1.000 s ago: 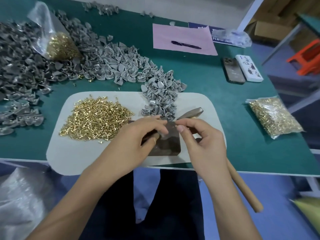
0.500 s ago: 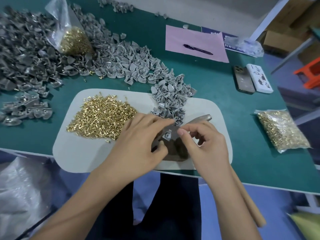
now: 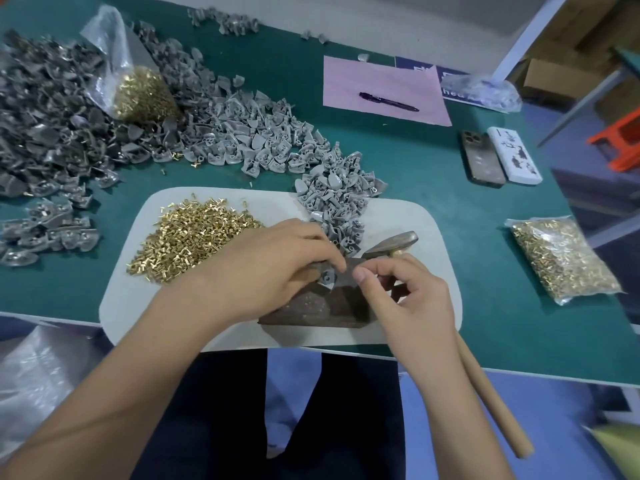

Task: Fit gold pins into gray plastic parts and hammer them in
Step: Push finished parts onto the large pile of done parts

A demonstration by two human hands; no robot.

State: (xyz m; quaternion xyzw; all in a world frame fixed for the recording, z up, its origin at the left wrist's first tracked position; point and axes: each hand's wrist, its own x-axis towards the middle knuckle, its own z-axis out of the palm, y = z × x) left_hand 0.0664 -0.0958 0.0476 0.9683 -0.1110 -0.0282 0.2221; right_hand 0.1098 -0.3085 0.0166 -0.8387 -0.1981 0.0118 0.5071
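From my head view, my left hand (image 3: 273, 268) pinches one gray plastic part (image 3: 327, 279) between thumb and fingertips, holding it on top of the dark metal block (image 3: 322, 306) that sits on the white mat (image 3: 214, 317). My fingers cover most of the part, so I cannot tell whether a pin is already seated in it. My right hand (image 3: 408, 296) is curled just beside the part, its index fingertip close to the left hand's fingers; I think it pinches something small, but whatever it is lies hidden behind the fingers and I cannot tell.

The hammer (image 3: 391, 242) lies behind and under my right hand: its metal head shows past the knuckles and the wooden handle runs out beyond the tabletop (image 3: 450, 188) edge, the middle hidden by my wrist. Loose gold pins (image 3: 194, 237) are heaped on the mat's left, a heap of gray parts (image 3: 332, 199) spills onto its far side. A bag of pins (image 3: 561, 258) lies at the right; another bag (image 3: 138, 88) sits among the darker parts at the left, which the frame cuts off. Two phones (image 3: 498, 157) and a pen (image 3: 388, 101) on pink paper (image 3: 377, 81) lie farther back.
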